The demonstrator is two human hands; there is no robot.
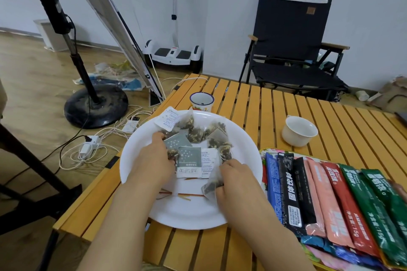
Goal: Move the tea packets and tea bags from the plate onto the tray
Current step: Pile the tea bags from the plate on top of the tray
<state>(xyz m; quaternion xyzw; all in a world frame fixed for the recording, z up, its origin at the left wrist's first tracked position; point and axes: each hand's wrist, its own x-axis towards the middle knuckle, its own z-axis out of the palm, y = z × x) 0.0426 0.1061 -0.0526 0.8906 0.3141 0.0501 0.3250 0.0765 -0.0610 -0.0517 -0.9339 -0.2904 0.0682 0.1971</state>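
Note:
A round white plate [187,211] sits on the wooden slat table and holds several mesh pyramid tea bags [217,138] and flat grey-and-white tea packets [189,161]. My left hand [154,160] rests on the plate's left side, fingers closed on a tea bag beside a grey packet. My right hand [236,179] pinches a pyramid tea bag [212,183] at the plate's near right. The flowered tray [264,154] lies to the right of the plate, filled with several long stick packets [330,200] in blue, black, pink, red and green.
An enamel mug [201,100] stands just behind the plate. A white cup [299,131] stands behind the tray. A black folding chair [293,44] is beyond the table. A fan stand [92,103], cables and a power strip lie on the floor to the left.

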